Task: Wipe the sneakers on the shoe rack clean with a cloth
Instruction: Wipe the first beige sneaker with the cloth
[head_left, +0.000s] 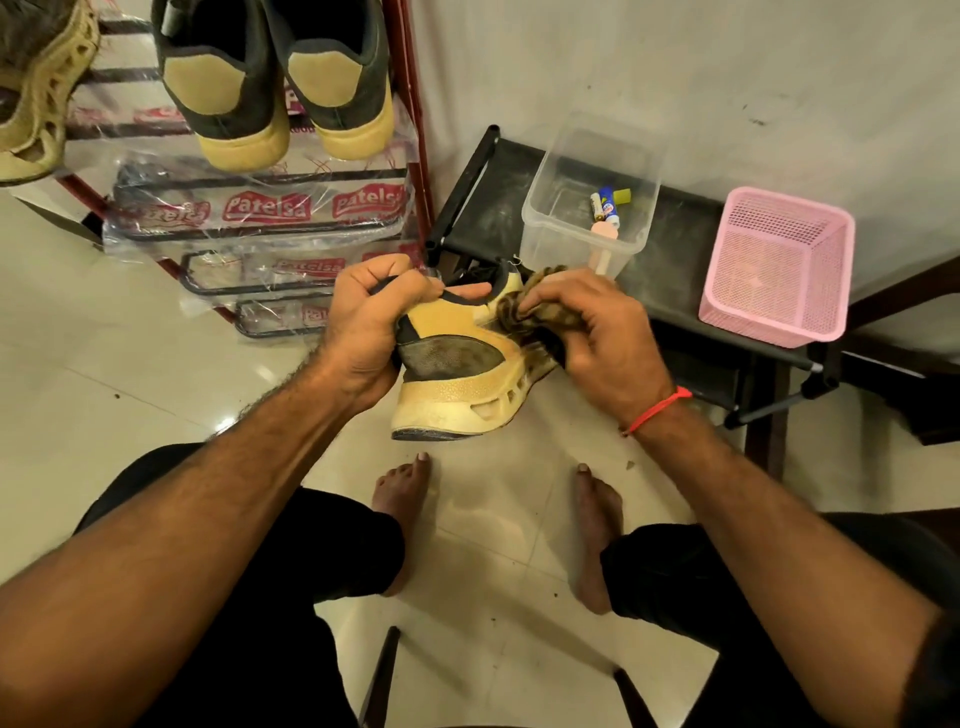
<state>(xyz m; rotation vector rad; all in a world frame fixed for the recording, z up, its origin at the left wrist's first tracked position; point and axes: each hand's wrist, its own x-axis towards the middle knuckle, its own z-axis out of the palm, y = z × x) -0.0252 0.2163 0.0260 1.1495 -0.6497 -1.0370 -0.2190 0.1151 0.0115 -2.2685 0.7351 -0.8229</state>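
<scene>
1. The tan sneaker (457, 371) is up in the air in front of the seated person, above the pale tiled floor (156, 374) and their bare feet, lying on its side with the sole turned toward them.
2. The left hand (371, 322) is clenched tight around the heel and collar end, fingers curled into the opening.
3. The right hand (597, 332) is closed on a bunched, striped brown cloth (519, 312), pressing it against the toe end of the sneaker. A red thread (657, 410) circles that wrist.
4. Just behind and to the left stands the red shoe rack (415, 130), its shelves wrapped in printed clear plastic. A dark pair of sneakers with tan heels (275, 78) sits on an upper shelf, heels outward, and a woven tan shoe (41, 88) sits further left.
5. To the right, against the wall, a low black stand (483, 208) carries a clear plastic tub (587, 197) with a few small items inside, and a pink mesh basket (779, 265) well apart from it.
</scene>
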